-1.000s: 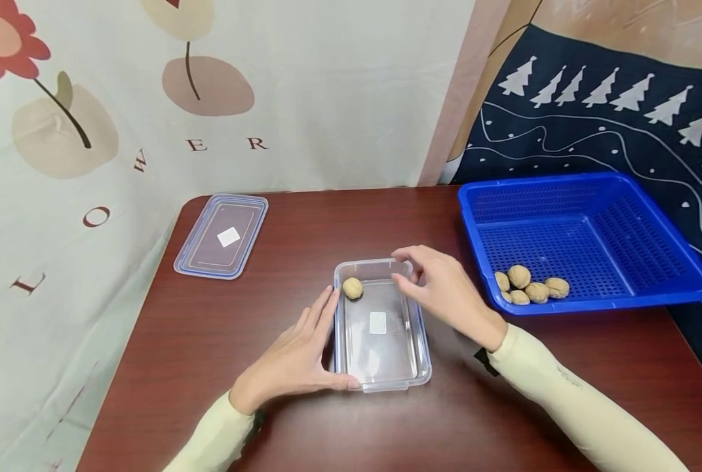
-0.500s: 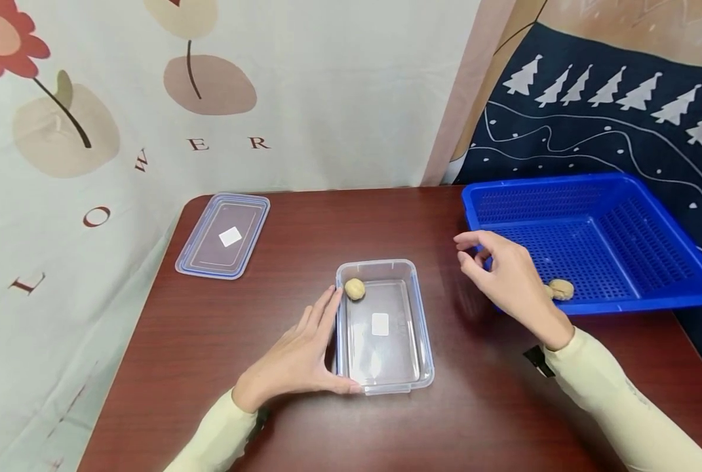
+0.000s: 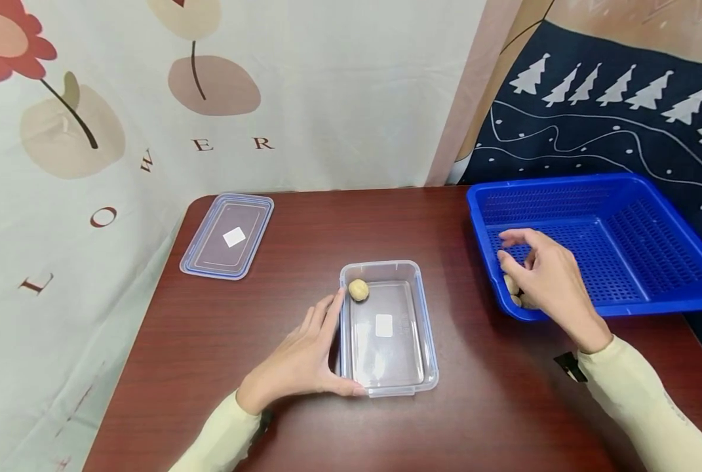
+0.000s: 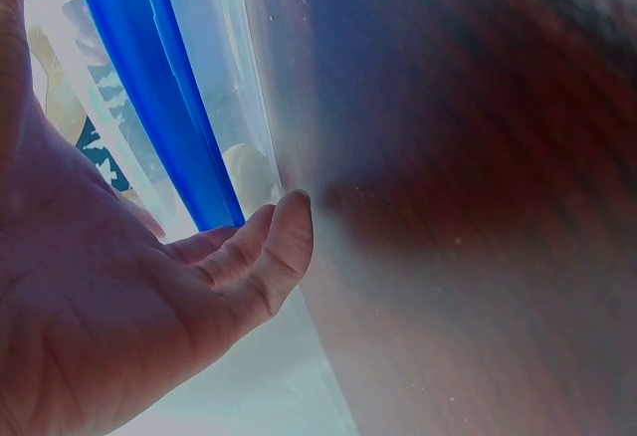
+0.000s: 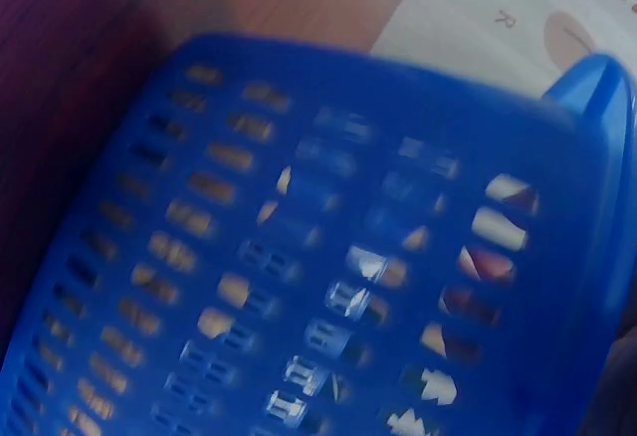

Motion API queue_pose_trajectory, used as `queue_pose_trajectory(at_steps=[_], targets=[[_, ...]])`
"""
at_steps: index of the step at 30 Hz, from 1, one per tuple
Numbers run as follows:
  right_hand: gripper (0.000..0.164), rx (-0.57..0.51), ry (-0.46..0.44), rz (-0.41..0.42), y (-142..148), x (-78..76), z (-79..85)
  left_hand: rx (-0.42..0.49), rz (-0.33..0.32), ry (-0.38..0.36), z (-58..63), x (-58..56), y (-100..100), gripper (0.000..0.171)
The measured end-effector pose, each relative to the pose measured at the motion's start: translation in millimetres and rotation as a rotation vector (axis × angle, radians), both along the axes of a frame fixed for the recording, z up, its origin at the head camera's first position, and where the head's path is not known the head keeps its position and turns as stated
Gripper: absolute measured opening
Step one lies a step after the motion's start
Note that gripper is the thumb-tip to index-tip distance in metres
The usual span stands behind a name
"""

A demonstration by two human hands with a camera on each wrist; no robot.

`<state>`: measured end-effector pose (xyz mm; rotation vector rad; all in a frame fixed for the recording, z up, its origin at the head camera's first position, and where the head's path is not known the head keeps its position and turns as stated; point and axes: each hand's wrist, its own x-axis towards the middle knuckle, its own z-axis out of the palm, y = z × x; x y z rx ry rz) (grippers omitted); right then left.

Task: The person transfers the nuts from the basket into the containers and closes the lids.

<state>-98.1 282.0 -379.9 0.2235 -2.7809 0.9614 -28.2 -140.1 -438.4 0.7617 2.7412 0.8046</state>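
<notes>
A clear plastic food container (image 3: 386,341) with blue edging stands on the table, one walnut (image 3: 359,290) in its far left corner. Along its left side rest the extended fingers of my left hand (image 3: 294,357), the thumb at the near left corner. My right hand (image 3: 548,278) hovers over the left end of the blue basket (image 3: 657,307), fingers loosely bent and thumb apart, nothing seen between them. Beneath it, several walnuts (image 3: 511,286) show partly, the others hidden by the hand. In the right wrist view the basket's slotted wall (image 5: 328,227) fills the picture, hiding the hand.
Toward the back left lies the container's lid (image 3: 227,236), flat, with a white label. Brown table surface (image 3: 303,236) stretches between lid and basket. A printed cloth (image 3: 339,98) hangs behind the table, and a dark tree-patterned one (image 3: 592,131) behind the basket.
From beside the container's right edge, my right hand has moved right to the basket and now covers some walnuts. My left hand, the container and its walnut stay in place.
</notes>
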Motion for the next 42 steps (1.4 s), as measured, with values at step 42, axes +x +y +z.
queue_pose_trajectory(at_steps=[42], targets=[[0.037,0.233,-0.545,0.3,49.2,-39.4,-15.5,0.04,0.018,-0.071,0.6,2.5,-0.7,0.157]])
